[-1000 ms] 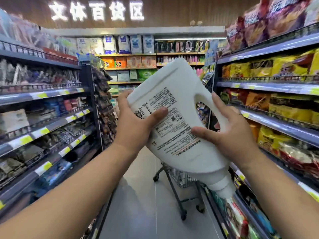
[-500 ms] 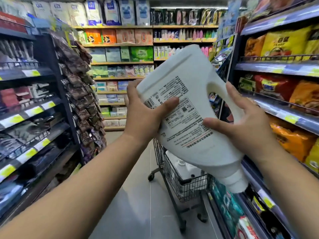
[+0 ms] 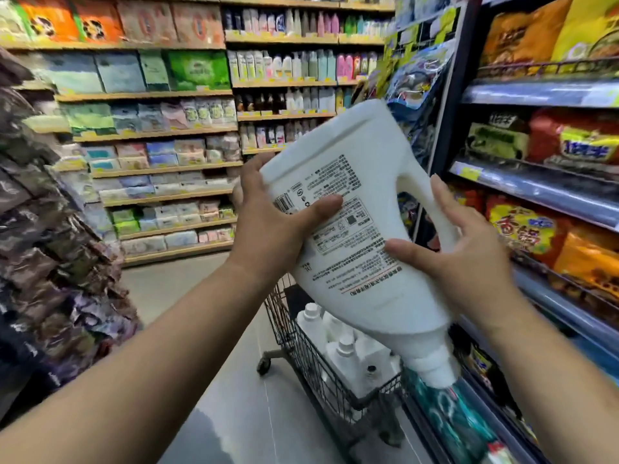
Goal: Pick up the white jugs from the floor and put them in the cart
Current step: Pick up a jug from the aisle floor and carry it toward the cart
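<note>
I hold a large white jug (image 3: pixel 355 262) upside down, its cap pointing down and to the right, its printed back label facing me. My left hand (image 3: pixel 271 229) grips the jug's body from the left, thumb across the label. My right hand (image 3: pixel 455 256) holds it near the handle on the right. Directly below the jug stands a black wire cart (image 3: pixel 321 370) with several white jugs (image 3: pixel 348 349) inside it. The held jug hangs above the cart's right side.
Shelves of snack bags (image 3: pixel 542 182) line the right side, close to the cart. A rack of hanging packets (image 3: pixel 50 249) stands on the left. Shelves of tissue packs and bottles (image 3: pixel 187 142) close the aisle's far end. Grey floor (image 3: pixel 187 296) lies left of the cart.
The view has tilted down and moved forward, so the cart and the jugs in it have come into sight. Both hands have lowered the jug towards the cart.
</note>
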`<state>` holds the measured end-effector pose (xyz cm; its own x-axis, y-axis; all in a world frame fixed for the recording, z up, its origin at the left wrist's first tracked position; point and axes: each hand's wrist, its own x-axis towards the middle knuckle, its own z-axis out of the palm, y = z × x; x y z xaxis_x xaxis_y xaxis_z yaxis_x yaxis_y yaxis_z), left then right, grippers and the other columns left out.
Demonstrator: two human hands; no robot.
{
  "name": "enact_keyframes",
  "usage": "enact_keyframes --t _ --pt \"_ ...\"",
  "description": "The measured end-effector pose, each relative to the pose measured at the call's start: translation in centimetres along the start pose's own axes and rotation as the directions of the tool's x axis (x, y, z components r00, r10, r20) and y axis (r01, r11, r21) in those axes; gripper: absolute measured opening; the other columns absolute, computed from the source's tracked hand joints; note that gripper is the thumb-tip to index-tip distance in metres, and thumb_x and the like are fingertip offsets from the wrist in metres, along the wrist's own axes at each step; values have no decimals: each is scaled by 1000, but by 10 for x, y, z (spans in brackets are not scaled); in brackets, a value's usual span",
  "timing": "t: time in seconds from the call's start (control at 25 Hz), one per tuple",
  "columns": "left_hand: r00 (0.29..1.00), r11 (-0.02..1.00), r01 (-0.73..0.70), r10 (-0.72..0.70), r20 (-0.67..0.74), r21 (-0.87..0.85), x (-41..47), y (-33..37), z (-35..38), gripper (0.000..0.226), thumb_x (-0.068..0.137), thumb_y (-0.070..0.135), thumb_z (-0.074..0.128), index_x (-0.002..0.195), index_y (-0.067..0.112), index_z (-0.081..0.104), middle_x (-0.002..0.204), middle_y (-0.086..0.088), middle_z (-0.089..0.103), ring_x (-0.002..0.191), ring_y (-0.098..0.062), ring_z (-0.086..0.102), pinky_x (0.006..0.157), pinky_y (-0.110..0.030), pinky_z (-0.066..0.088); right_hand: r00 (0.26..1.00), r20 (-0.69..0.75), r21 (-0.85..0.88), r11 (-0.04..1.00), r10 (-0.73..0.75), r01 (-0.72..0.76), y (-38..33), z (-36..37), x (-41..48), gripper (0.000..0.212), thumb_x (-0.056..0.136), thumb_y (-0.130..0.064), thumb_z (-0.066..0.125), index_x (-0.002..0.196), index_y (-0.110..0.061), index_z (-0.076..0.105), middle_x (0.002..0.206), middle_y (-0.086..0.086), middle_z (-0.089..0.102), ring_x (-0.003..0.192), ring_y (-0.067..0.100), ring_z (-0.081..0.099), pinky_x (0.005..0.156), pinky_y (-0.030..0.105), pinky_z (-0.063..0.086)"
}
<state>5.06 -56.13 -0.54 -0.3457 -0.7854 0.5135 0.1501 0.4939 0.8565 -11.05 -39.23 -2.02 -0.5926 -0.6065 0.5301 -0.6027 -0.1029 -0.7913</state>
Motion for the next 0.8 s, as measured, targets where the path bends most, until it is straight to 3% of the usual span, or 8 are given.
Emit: enact_keyframes --t 0.16,0.36,0.48,0.6,0.72,0.8 --pt "995 998 59 -59 85 0 63 -61 21 95 46 58 88 123 42 37 128 -8 56 106 -22 66 84 -45 59 997 -18 0 997 75 -75 53 36 52 114 43 -61 81 145 -35 38 126 -16 45 116 -1 45 94 14 31" --pt "984 989 145 -140 113 -38 125 -144 68 82 44 57 90 110 54 40 130 -9 53 108 -21 66 85 -44 59 988 -34 -52 987 153 -155 131 65 117 118 38 -70 82 144 -41 38 131 -13 50 101 6 55 87 23 44" --pt "973 977 210 -205 110 -44 161 -195 97 85 55 44 92 122 41 41 127 -6 57 105 -17 67 83 -41 61 979 8 -75 976 204 -203 186 86 161 122 34 -78 78 143 -45 36 136 -15 47 112 10 56 98 32 46" --pt "953 956 290 -286 105 -32 191 -243 119 81 61 35 91 124 32 41 122 -3 61 100 -15 69 78 -36 62 962 25 -136 954 273 -267 237 106 197 122 32 -85 73 142 -48 35 143 -6 47 113 16 53 108 46 41" --pt "916 925 379 -374 145 -10 216 -289 134 76 67 28 89 125 33 40 115 4 64 95 -10 69 70 -25 61 937 51 -129 932 346 -338 282 131 221 123 34 -83 74 144 -43 36 147 -7 43 130 9 46 111 42 38" --pt "884 900 436 -429 184 5 232 -322 143 74 70 25 88 126 32 40 113 5 64 94 -9 69 64 -22 59 909 54 -131 905 414 -405 307 148 230 122 36 -79 77 145 -38 37 146 -10 45 127 3 45 111 35 38"
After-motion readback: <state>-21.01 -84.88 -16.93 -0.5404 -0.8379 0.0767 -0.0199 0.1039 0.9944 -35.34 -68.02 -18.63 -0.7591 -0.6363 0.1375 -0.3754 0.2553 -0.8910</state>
